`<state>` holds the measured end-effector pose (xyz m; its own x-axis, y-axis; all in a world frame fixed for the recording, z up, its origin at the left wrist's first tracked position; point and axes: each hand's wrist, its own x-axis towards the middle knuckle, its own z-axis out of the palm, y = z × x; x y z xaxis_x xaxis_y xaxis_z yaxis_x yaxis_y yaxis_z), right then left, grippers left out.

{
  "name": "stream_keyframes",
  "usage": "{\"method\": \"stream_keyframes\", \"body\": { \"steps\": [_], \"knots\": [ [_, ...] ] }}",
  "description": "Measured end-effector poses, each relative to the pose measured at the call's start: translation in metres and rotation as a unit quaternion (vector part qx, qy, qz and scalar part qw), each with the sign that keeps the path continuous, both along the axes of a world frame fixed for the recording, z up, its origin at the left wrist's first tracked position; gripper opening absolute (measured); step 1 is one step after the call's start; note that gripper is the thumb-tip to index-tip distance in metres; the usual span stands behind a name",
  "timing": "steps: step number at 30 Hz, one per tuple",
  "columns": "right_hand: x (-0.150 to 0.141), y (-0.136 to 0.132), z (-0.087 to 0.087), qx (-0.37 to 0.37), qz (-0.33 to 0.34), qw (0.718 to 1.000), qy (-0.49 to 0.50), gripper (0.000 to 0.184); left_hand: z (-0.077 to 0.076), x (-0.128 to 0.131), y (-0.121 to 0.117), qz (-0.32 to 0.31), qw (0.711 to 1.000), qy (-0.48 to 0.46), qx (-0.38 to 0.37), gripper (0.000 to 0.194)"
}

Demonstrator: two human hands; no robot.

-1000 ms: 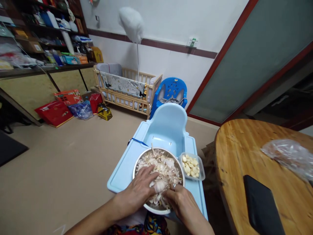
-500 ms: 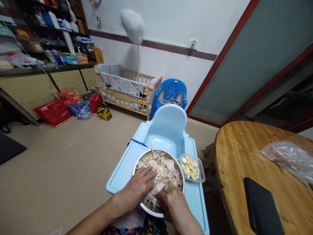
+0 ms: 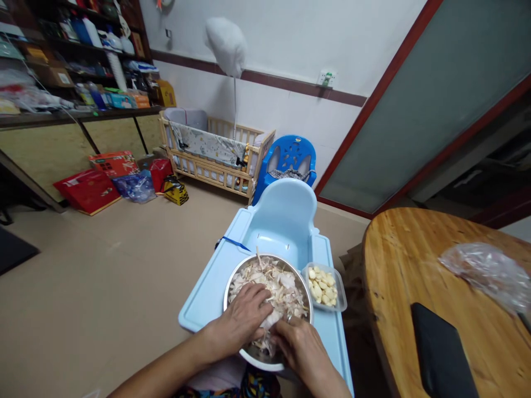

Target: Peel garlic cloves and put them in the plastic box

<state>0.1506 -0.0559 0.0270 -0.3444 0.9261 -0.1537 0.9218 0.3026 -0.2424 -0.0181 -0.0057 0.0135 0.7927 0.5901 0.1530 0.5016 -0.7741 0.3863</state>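
Garlic part peeled, one bulb in hand

Lower centre of the frame: a person bends both hands into a metal bowl of papery garlic skins. A pale garlic bulb sits between the hands, low over the skins. Right hand has thumb and fingers drawn together on it, looks like a pinch. Left hand lies across the skins, fingertips and thumb curving toward the bulb; can't tell whether it grips or just steadies, contact partly hidden.

Done so far: a good number of peeled cloves, pale and bare, piled in a clear plastic box just right of the bowl. The heap of loose skins fits plenty of peeling done; I'd call it well under way. Left over: the bulb in hand, which looks unpeeled from here. Whether more whole garlic is buried under the skins can't be seen, so no firm count of what remains.

Bowl and box both rest on a light blue child's seat. Wooden table at lower right carries a crumpled plastic bag and a black case, neither touched by the hands.
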Motion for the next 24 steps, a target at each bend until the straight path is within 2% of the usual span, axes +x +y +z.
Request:
{"method": "stream_keyframes", "body": {
  "steps": [4, 7, 9, 11, 14, 24],
  "knots": [
    [0.01, -0.005, 0.004, 0.055, -0.013, 0.998, 0.038, 0.017, 0.004, -0.002, 0.005, -0.007, 1.0, -0.012, -0.028, 0.029],
    [0.004, -0.008, 0.006, 0.099, 0.021, 0.995, 0.026, 0.019, 0.002, -0.005, 0.007, -0.008, 0.999, -0.022, -0.038, 0.029],
    [-0.007, -0.009, 0.006, 0.076, 0.07, 0.995, 0.004, 0.019, -0.001, -0.005, 0.008, -0.008, 0.998, -0.034, -0.045, 0.028],
    [-0.019, -0.008, 0.004, 0.02, 0.104, 0.993, -0.043, 0.016, -0.003, -0.005, 0.009, -0.009, 0.997, -0.048, -0.052, 0.027],
    [-0.034, -0.004, -0.001, -0.024, 0.098, 0.99, -0.101, 0.017, -0.005, -0.004, 0.011, -0.008, 0.996, -0.066, -0.063, 0.023],
    [-0.054, 0.008, -0.016, -0.029, 0.047, 0.985, -0.161, 0.021, -0.008, -0.002, 0.009, 0.004, 0.993, -0.097, -0.062, 0.024]
  ]
}}
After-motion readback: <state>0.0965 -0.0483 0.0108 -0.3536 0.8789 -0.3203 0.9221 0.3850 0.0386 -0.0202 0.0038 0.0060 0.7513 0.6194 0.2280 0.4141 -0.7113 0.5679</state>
